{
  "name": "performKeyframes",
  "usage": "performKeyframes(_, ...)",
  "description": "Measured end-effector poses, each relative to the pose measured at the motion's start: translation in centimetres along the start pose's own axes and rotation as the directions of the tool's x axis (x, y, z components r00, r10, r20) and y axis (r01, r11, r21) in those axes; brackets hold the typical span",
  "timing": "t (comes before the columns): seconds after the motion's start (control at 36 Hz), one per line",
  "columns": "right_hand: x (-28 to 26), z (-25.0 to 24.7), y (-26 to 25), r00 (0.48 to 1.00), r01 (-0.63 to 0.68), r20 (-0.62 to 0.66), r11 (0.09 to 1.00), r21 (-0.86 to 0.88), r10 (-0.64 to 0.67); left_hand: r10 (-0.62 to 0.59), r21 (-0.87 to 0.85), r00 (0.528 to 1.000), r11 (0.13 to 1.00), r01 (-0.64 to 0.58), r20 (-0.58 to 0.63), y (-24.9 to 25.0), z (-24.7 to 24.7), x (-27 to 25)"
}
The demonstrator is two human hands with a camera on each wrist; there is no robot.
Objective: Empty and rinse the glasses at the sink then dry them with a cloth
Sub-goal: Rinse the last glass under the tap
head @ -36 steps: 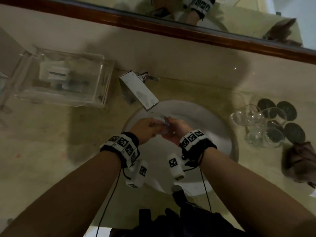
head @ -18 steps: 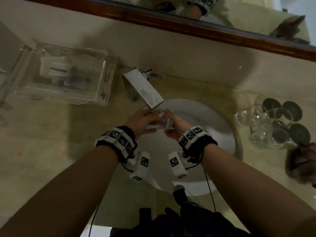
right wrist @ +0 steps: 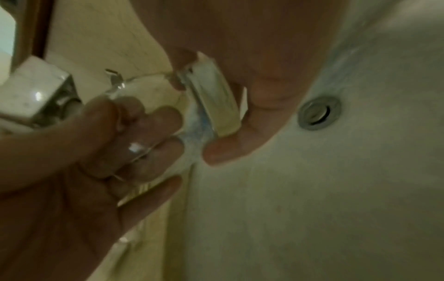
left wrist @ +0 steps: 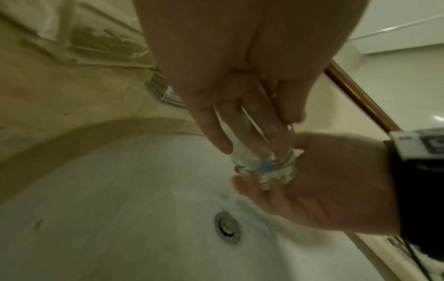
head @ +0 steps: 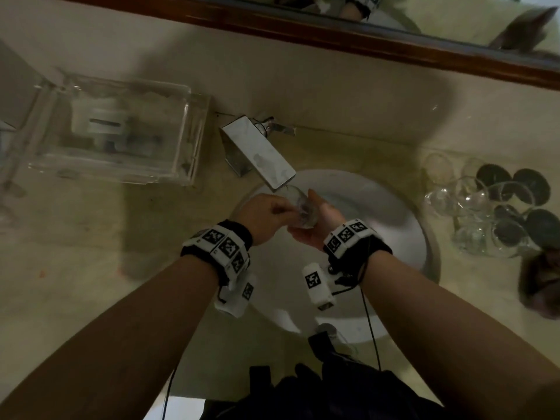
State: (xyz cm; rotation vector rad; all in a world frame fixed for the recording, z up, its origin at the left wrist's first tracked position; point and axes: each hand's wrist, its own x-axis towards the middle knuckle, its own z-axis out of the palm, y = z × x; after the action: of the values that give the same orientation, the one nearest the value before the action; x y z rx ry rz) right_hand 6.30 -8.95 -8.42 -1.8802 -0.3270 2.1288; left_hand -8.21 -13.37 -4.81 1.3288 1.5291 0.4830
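Observation:
A small clear glass (head: 301,212) lies tilted between both hands over the white sink (head: 394,225), its mouth just under the faucet spout (head: 263,160). My left hand (head: 269,215) has several fingers (left wrist: 254,131) pushed inside the glass (left wrist: 264,163), and they show through its wall. My right hand (head: 321,221) cups the thick base (right wrist: 216,106) from the other side, thumb and fingers (right wrist: 228,152) curled round it. I cannot make out any water stream. Several more clear glasses (head: 472,213) stand on the counter to the right.
Dark round coasters (head: 530,184) lie behind the waiting glasses, and a brown cloth (head: 542,283) is bunched at the right edge. A clear plastic box (head: 115,131) sits on the counter to the left. The drain (left wrist: 227,230) is below the hands. A wood-framed mirror (head: 333,34) runs along the back.
Both hands have carried the glass up and away from me, from the middle of the basin to right beneath the spout.

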Motion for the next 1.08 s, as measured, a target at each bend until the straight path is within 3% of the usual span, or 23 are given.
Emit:
performKeyframes(0.08, 0.0, 0.3, 0.3, 0.997, 0.021, 0.077, 0.989, 0.149, -0.033, 0.025, 0.004, 0.998, 1.0, -0.024, -0.054, -0.1, 0.2, 0.1)
performKeyframes(0.17, -0.3, 0.2, 0.5, 0.976, -0.034, 0.212, 0.925, 0.379, -0.051, 0.08, 0.002, 0.996, 0.997, -0.08, -0.031, 0.1, 0.5, -0.1)
performKeyframes(0.25, -0.6, 0.4, 0.5, 0.981, -0.042, 0.195, 0.951, 0.308, -0.02, 0.169, 0.067, 0.986, 0.983, -0.169, 0.006, -0.2, 0.7, 0.0)
performKeyframes(0.36, -0.5, 0.2, 0.3, 0.986, -0.019, 0.166, 0.966, 0.258, -0.025, 0.109, 0.063, 0.994, 0.992, -0.109, -0.004, -0.5, 0.6, 0.3)
performKeyframes(0.5, -0.3, -0.2, 1.0, 0.968, -0.004, 0.238, 0.949, 0.316, -0.075, 0.023, -0.106, 0.997, 0.994, -0.031, -0.075, -1.0, 0.2, 0.7)
performKeyframes(0.56, -0.5, -0.1, 1.2, 0.95, 0.024, 0.284, 0.938, 0.345, -0.128, -0.001, -0.081, 1.0, 0.997, 0.0, -0.017, -1.2, -0.1, 0.7)
performKeyframes(0.61, -0.3, -0.2, 1.3, 0.935, 0.054, 0.313, 0.94, 0.337, -0.166, 0.017, 0.019, 0.993, 1.0, -0.02, 0.116, -1.1, -0.3, 0.5)
performKeyframes(0.69, 0.3, -0.4, 1.6, 0.97, 0.095, 0.203, 0.977, 0.194, -0.134, 0.024, -0.012, 0.978, 1.0, -0.022, 0.206, -0.8, -0.7, 0.4)
performKeyframes(0.78, 0.1, -0.6, 1.3, 0.973, 0.106, 0.189, 0.981, 0.163, -0.136, -0.013, -0.058, 0.991, 0.998, 0.021, 0.136, -0.4, -0.9, 0.6)
performKeyframes(0.86, -0.1, -1.2, 1.1, 0.942, 0.122, 0.276, 0.963, 0.24, -0.188, -0.044, -0.228, 0.998, 0.972, 0.051, 0.037, -0.2, -0.6, 0.8)
performKeyframes(0.92, -0.4, -1.5, 1.2, 0.916, 0.135, 0.33, 0.952, 0.275, -0.226, -0.031, -0.244, 0.999, 0.969, 0.033, 0.013, -0.3, -0.4, 0.8)
performKeyframes(0.97, -0.5, -1.6, 1.0, 0.904, 0.137, 0.358, 0.951, 0.278, -0.235, 0.008, -0.169, 0.998, 0.986, 0.003, 0.063, -0.5, -0.5, 1.0)
performKeyframes(1.08, 0.1, -1.2, 1.0, 0.965, 0.154, 0.185, 0.972, 0.175, -0.187, 0.089, 0.044, 0.98, 0.994, -0.098, 0.178, -0.8, -0.5, 1.0)
